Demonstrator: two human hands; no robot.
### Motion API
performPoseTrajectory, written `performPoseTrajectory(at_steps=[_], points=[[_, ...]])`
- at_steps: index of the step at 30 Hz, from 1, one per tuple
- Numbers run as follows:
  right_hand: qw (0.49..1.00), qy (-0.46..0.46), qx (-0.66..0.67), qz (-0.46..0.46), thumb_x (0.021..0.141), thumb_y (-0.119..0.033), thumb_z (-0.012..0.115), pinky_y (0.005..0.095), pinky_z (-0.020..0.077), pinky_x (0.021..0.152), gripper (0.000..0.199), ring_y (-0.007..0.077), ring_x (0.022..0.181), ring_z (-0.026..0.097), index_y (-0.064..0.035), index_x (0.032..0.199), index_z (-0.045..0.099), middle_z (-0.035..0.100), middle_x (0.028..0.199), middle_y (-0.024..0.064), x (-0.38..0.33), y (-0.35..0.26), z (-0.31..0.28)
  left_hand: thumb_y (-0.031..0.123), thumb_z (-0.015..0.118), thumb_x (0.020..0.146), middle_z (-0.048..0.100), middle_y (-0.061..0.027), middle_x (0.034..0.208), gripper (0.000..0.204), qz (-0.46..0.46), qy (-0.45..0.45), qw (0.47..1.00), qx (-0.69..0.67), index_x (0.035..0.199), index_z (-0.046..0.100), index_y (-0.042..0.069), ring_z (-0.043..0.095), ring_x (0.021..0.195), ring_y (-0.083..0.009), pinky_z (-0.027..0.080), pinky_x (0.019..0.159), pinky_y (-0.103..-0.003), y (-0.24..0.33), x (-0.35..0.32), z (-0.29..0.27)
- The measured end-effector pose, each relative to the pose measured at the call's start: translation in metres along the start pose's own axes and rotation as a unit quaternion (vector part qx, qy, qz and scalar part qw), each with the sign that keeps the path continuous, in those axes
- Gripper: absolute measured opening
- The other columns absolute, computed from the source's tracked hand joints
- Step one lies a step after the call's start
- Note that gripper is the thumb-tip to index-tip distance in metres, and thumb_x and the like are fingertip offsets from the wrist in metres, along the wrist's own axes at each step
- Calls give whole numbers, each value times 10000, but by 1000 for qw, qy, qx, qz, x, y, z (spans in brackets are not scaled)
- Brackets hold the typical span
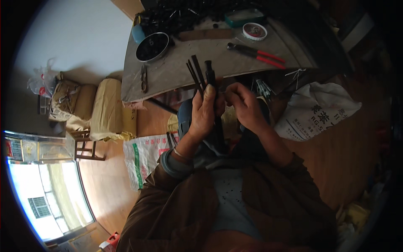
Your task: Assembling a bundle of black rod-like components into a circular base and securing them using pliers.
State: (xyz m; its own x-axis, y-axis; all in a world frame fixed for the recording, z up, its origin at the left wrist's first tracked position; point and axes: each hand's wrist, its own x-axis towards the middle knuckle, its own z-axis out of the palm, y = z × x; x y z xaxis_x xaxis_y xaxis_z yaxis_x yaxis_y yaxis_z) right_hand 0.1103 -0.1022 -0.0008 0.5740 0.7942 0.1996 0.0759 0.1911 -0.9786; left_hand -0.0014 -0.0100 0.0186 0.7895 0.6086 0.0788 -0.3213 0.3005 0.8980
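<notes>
Your left hand (pixel 204 111) is closed round a bundle of thin black metal rods (pixel 200 75), held upright over your lap, just below the grey worktop (pixel 184 71). Your right hand (pixel 243 103) pinches at the bundle. Looks mid-assembly; more black parts wait in the round metal bowl (pixel 152 46).

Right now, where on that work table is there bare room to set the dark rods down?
The widest free patch on the table lies between the round metal bowl and the red-handled pliers, just beyond the dark rods held in the left hand. The far edge is crowded with black parts, a teal tin and a small round tin.
</notes>
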Motion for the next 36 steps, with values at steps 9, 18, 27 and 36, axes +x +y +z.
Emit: performPoseTrajectory(at_steps=[9,18,27,36], points=[[778,84,-610,-124,818,-243,684,394,454,720,235,269,800,598,-46,907,591,639,880,85,99,3,-132,391,428,999,472,-12,627,413,13,-8,997,75,1092,515,-2,490,530,-97,388,493,-223,-2,-1,-5],[705,-12,-651,-280,774,-299,696,399,382,774,271,243,882,521,-93,807,524,550,830,40,118,9,-120,380,396,1010,422,0,500,399,-7,101,992,81,867,515,27,407,387,-84,324,384,-239,-2,2,-10],[920,26,-391,-22,892,-176,610,338,460,606,191,192,634,580,-15,955,528,569,699,97,90,-20,-116,494,469,959,434,33,565,433,-7,112,993,46,858,499,75,404,430,-60,317,402,-208,-6,2,-11],[882,-82,-433,-171,701,-25,745,348,452,657,358,230,750,569,-50,916,460,558,908,98,-13,-32,-63,501,421,974,398,25,555,453,9,102,991,85,911,516,63,363,428,-65,272,385,-227,-7,5,-3]])
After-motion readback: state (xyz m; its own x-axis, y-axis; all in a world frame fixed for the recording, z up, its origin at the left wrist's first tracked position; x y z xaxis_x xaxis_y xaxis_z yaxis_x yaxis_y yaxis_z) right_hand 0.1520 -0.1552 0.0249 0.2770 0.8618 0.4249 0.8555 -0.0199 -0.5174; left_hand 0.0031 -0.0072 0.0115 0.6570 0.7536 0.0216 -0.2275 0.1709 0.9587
